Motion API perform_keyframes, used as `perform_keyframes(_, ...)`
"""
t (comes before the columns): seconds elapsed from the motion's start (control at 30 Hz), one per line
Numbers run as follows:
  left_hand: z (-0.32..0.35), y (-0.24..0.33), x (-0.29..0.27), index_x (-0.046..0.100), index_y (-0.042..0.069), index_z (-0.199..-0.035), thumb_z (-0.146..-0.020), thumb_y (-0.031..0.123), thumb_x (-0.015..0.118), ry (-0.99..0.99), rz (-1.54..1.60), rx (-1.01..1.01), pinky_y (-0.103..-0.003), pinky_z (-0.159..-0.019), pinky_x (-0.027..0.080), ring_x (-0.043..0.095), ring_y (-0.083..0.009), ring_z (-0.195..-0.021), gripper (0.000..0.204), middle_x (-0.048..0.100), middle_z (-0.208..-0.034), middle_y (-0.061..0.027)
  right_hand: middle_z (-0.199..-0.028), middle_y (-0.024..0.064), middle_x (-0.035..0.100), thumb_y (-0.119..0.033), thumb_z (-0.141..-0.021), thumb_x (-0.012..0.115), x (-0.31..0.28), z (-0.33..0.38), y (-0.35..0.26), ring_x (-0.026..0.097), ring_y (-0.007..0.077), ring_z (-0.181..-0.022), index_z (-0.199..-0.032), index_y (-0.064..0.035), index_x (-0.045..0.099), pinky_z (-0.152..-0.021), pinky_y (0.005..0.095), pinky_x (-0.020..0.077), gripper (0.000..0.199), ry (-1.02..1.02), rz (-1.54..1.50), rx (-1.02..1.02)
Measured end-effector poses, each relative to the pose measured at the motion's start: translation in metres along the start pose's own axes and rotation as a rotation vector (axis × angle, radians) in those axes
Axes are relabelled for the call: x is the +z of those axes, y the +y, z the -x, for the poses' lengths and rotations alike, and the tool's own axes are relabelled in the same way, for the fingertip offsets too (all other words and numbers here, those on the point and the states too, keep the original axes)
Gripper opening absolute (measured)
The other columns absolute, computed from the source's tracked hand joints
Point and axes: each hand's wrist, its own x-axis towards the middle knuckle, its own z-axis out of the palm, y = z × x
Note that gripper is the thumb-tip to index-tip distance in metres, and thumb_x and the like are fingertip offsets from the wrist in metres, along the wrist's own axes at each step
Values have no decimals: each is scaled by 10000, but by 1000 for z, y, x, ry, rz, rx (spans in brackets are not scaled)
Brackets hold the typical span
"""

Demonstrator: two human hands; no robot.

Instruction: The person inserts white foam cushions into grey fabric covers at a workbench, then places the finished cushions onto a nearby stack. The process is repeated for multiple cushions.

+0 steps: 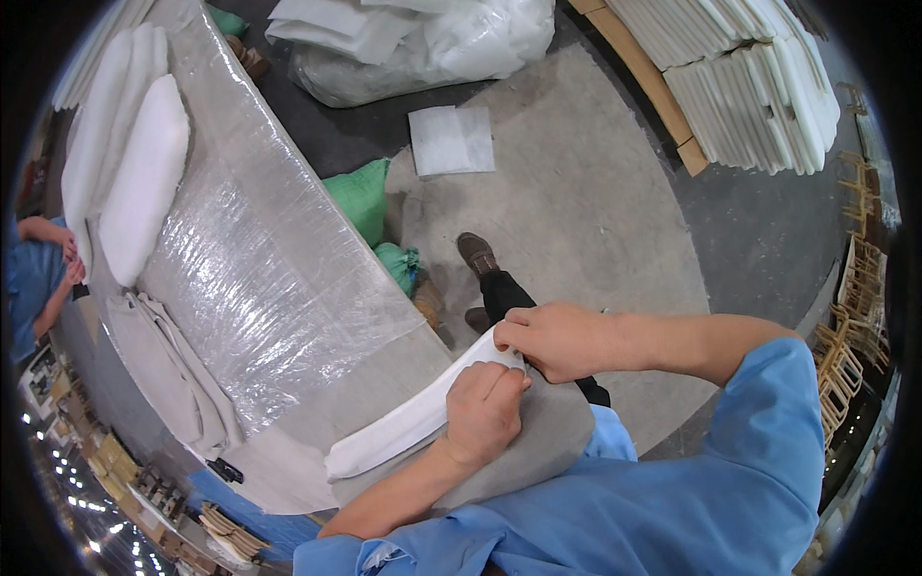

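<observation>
Two bare hands at work on a cushion [533,437], which lies at the near end of the tabletop [384,374] and against the person's front; a long white band runs along its far side, with grey cloth on the nearer face. Left hand [483,408]: fingers curled in tightly, gripping the cushion where white meets grey, thumb toward the right. Right hand [562,341]: fingers bent and closed in a pinch on the cushion's right end, just beside the left hand. Which layer each hand grips is hidden by the knuckles.

Tabletop: clear film [245,250] spread over much of the surface, creased and glossy; white pads [144,182] overlapping at the far left; folded grey covers [173,374] nearer, along the left edge; a small black object [226,470] near them. Beyond the left edge, a co-worker [34,288] in blue, hands close together beside the pads.

Floor: a green sack [360,204] along the tabletop's right side; a pale sheet [451,140] lying flat; a plastic-wrapped bundle [432,58] behind it. Upper right: a stack of white slabs [754,96] beside cardboard [639,53]. Far right: wooden frames [840,374].
</observation>
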Motion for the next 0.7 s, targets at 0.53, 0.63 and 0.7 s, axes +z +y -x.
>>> perform_keyframes(0.53,7,5,-6,703,48,-893,-749,75,842,-127,52,120,-400,-657,463,585,-280,-722,202,605,-819,-70,-788,227,708,-149,-867,695,-17,-17,10,704,404,-794,-870,3,712,-716,472,542,153,-222,11,-57)
perform_keyframes(0.63,5,3,-7,691,53,-868,-765,65,835,-116,56,83,-408,-658,469,591,-292,-721,178,614,-808,-79,-775,221,702,-146,-873,685,-12,-17,8,707,407,-803,-867,7,705,-718,481,543,154,-101,36,-11)
perform_keyframes(0.7,4,0,-7,683,55,-853,-778,60,830,-94,60,63,-414,-658,473,595,-299,-722,165,620,-801,-84,-734,191,693,-143,-889,679,-3,-1,14,706,384,-771,-876,1,705,-707,467,547,147,97,-94,106)
